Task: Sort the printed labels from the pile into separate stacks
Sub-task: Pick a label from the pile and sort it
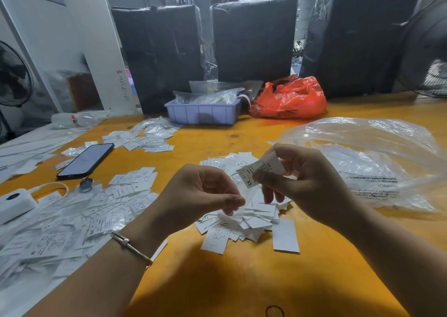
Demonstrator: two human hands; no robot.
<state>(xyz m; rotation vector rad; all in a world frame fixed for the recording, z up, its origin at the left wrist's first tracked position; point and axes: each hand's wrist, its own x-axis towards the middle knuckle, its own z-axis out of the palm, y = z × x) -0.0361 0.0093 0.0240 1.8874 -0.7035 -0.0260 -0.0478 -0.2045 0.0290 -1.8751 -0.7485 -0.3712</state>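
Labels (244, 220) heaped on yellow table (242, 280); black-wrapped bales (254, 38) behind

Label-strewn yellow table (242, 280), phone (85, 161)

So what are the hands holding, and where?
The right hand pinches a printed XS label near its middle. The left hand seems to pinch something thin and clear; what it is cannot be told.

small print on the label (260, 171) pinched by the right hand (307, 183) too fine to read beyond XS, pile of labels (244, 222) partly hidden behind both hands, fan (425, 51) cut off at right edge, phone (85, 161) screen dark, left hand (200, 196) fingertips blurred
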